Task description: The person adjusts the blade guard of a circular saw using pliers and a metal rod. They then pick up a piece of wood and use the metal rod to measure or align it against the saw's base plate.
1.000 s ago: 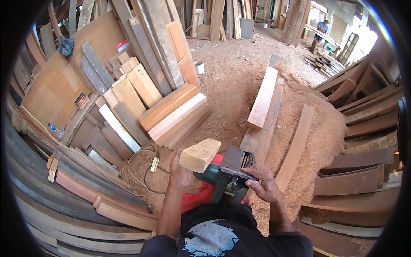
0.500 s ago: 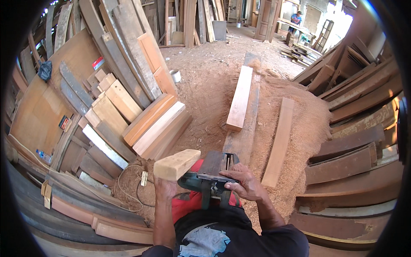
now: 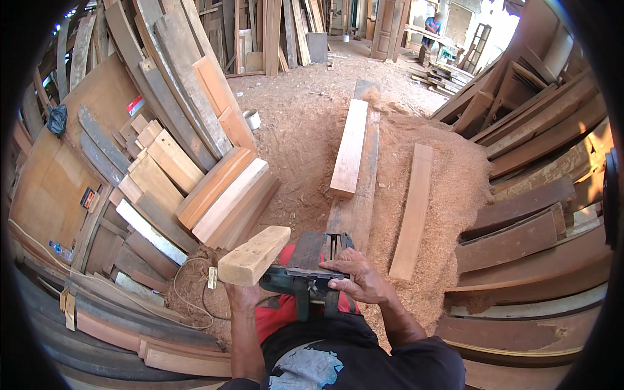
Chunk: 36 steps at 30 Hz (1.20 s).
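An electric planer [image 3: 294, 281] with a dark green body rests upside down against my lap, its flat metal sole facing up. My right hand [image 3: 359, 276] grips its far right side, index finger lying across the sole and thumb at the edge. To the left of the planer, my left hand [image 3: 243, 294] is closed under a pale wooden block [image 3: 255, 256] and holds it raised and tilted. The block partly hides those fingers. Beyond the planer, a squared timber [image 3: 350, 146] lies on a long worn plank [image 3: 354, 214].
A flat board [image 3: 413, 211] lies on a sawdust heap [image 3: 452, 188]. Stacked beams [image 3: 227, 198] stand at left, near a cable [image 3: 188, 292]. Curved boards [image 3: 520, 286] crowd the right. A white bucket [image 3: 251, 119] stands farther off. Another person [image 3: 433, 27] is at a far bench.
The whole view has shifted slightly, so the scene sits farther left. The near end of the wooden block has dipped a little. My right hand keeps its hold on the planer.
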{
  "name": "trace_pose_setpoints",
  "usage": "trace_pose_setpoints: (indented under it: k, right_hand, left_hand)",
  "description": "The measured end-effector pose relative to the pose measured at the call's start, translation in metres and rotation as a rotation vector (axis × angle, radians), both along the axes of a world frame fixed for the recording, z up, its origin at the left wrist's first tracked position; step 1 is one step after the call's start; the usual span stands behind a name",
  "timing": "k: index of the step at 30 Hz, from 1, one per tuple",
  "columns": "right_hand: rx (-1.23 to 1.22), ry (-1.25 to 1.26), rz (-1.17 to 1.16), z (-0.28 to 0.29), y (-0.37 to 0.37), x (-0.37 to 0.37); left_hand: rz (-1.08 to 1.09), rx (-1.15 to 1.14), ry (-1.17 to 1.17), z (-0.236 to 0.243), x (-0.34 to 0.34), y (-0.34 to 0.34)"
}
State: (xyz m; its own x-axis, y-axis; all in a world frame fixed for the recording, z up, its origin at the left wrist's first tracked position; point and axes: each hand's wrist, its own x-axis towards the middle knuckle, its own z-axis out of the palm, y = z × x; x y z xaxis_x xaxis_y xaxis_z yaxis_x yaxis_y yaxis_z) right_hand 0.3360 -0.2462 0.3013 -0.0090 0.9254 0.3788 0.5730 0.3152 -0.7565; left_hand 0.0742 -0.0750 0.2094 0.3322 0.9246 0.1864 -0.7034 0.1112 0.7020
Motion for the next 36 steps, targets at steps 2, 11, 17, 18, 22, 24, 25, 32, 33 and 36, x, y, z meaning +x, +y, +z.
trace_pose_setpoints:
  k: [2, 11, 17, 18, 22, 24, 25, 32, 33, 36]
  right_hand:
    - [-0.029, -0.014, -0.001, -0.004, -0.001, 0.0]
    - [0.009, 0.018, -0.029, 0.003, -0.004, 0.0]
    - [0.002, 0.039, -0.015, 0.004, -0.001, -0.001]
    - [-0.026, 0.053, -0.013, 0.004, -0.002, -0.002]
    - [-0.052, 0.071, -0.012, 0.005, 0.0, -0.005]
    - [-0.022, 0.021, 0.011, 0.009, 0.001, -0.004]
    - [-0.011, 0.025, 0.004, 0.009, 0.001, -0.004]
    - [-0.026, 0.064, -0.082, 0.01, -0.007, -0.007]
    - [-0.035, 0.088, -0.088, 0.01, -0.009, -0.007]
    - [-0.048, 0.118, -0.092, 0.01, -0.013, -0.003]
  left_hand:
    - [0.0, 0.031, 0.008, -0.002, -0.003, -0.004]
    - [-0.063, 0.044, -0.061, 0.001, -0.008, -0.005]
    - [0.03, 0.026, 0.028, 0.017, 0.002, -0.009]
    - [0.033, 0.021, 0.036, 0.016, 0.0, -0.012]
    - [-0.059, -0.029, -0.123, 0.013, -0.013, -0.016]
    - [-0.13, -0.1, -0.182, 0.014, -0.019, -0.016]
    - [-0.104, -0.088, -0.164, 0.014, -0.018, -0.016]
    - [-0.082, -0.093, 0.002, 0.011, -0.006, -0.006]
    - [-0.086, -0.121, -0.032, 0.017, -0.003, -0.007]
    - [-0.129, -0.1, -0.068, 0.016, 0.002, -0.005]
